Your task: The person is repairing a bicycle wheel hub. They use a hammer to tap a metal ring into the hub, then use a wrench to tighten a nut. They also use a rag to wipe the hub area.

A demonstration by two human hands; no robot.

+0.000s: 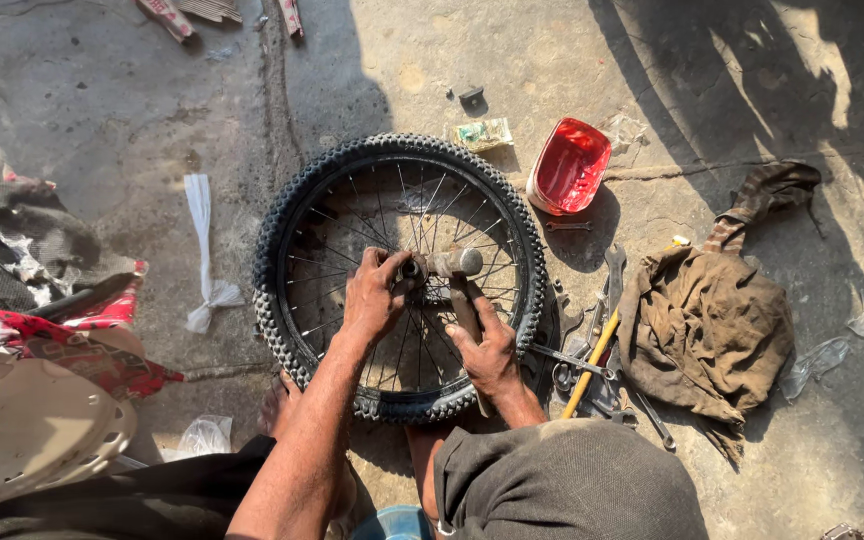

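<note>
The left hand [372, 297] clenches its grimy fingers on the metal hub [414, 270] at the wheel's centre. The right hand [487, 348] grips the wooden handle of a hammer [459, 272], its steel head resting at the hub. The wheel [297, 215], knobbly black tyre and thin wire spokes, lies flat on cracked concrete. Near its right edge lie wrenches [607, 275], a crumpled brown rag [707, 330] and a glossy red bowl [570, 166].

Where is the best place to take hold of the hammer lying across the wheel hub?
Grip the hammer by its wooden handle, from the near side, as the right hand does. The metal head rests at the hub, and the handle points back toward the person over the spokes.
</note>
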